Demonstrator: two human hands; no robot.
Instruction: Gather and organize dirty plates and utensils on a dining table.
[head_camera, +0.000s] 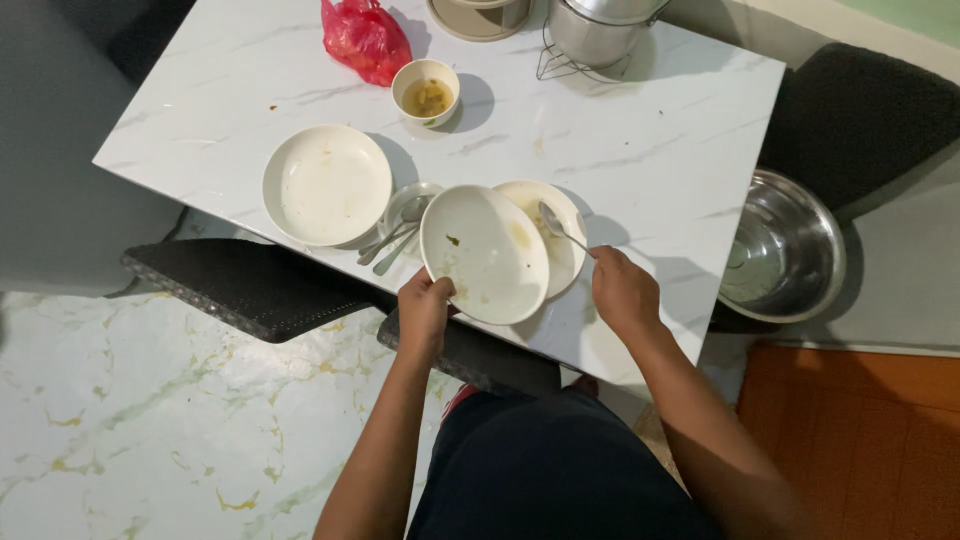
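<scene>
My left hand (424, 310) grips the tilted, soiled white round plate (484, 252) over the white marble surface (640, 130), my right hand (622, 290) pinching a metal spoon (560, 228) just right of it, scraping scraps carefully.

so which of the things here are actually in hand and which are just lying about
In hand:
left hand holding the tilted white plate
right hand holding a spoon over the plate beneath

Lying about:
empty white plate
small dish with spoons
small bowl
red bag
steel basin
metal pot
</scene>
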